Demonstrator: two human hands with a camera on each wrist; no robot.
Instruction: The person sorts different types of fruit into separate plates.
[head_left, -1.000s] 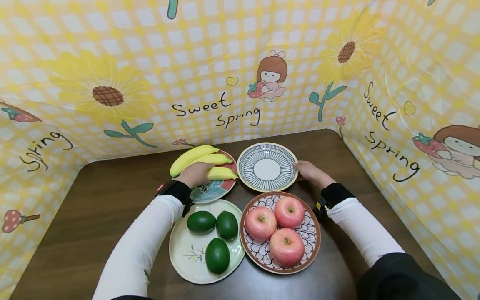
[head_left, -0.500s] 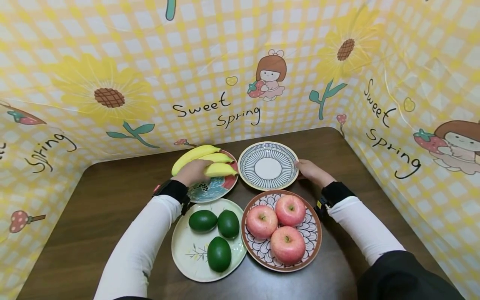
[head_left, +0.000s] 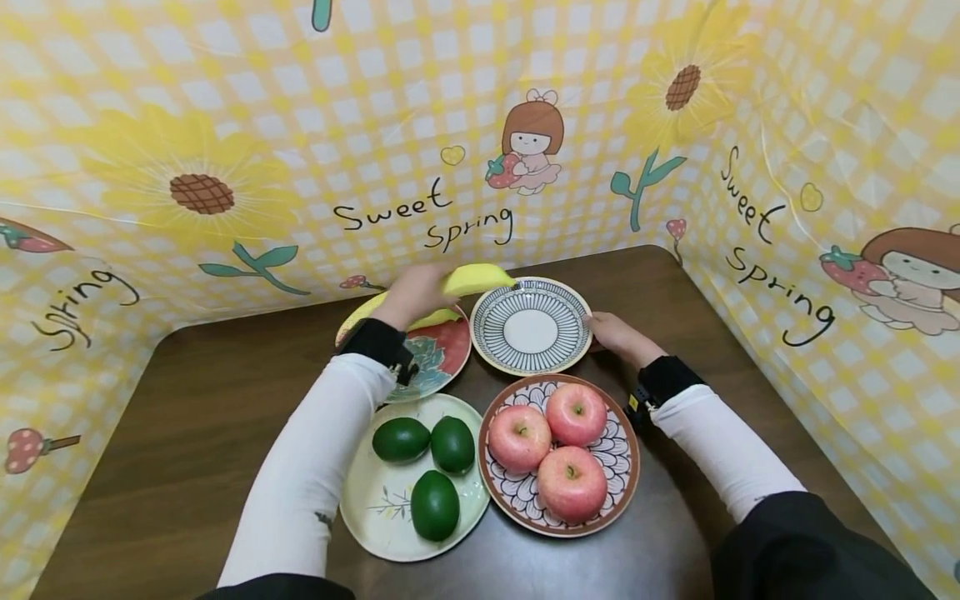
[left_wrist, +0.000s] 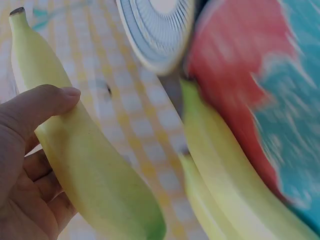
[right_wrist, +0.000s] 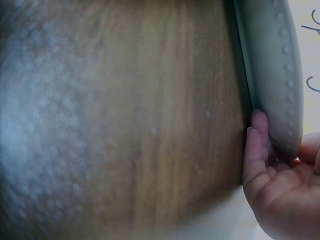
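Observation:
My left hand (head_left: 412,296) grips a yellow banana (head_left: 482,277) above the back of the table, its stem end over the left rim of a striped white plate (head_left: 531,332). In the left wrist view the thumb lies across the banana (left_wrist: 85,145), with fingers behind it. Two more bananas (left_wrist: 225,165) lie on the red and teal plate (head_left: 444,346); my hand and wrist partly hide them in the head view. At the striped plate's right edge my right hand (head_left: 621,337) pinches the rim, fingertips under its dotted outer side (right_wrist: 275,65).
Three red apples (head_left: 572,483) sit on a brown-rimmed patterned plate (head_left: 633,467) at front right. Front left, a pale green plate (head_left: 367,525) carries three dark green fruits (head_left: 435,506). All four plates stand close together on the brown table (head_left: 202,433), with a yellow checked cloth (head_left: 360,150) behind.
My left hand has lifted one banana off the red and teal plate and moved it up and right towards the striped plate. The right hand keeps its hold on the rim.

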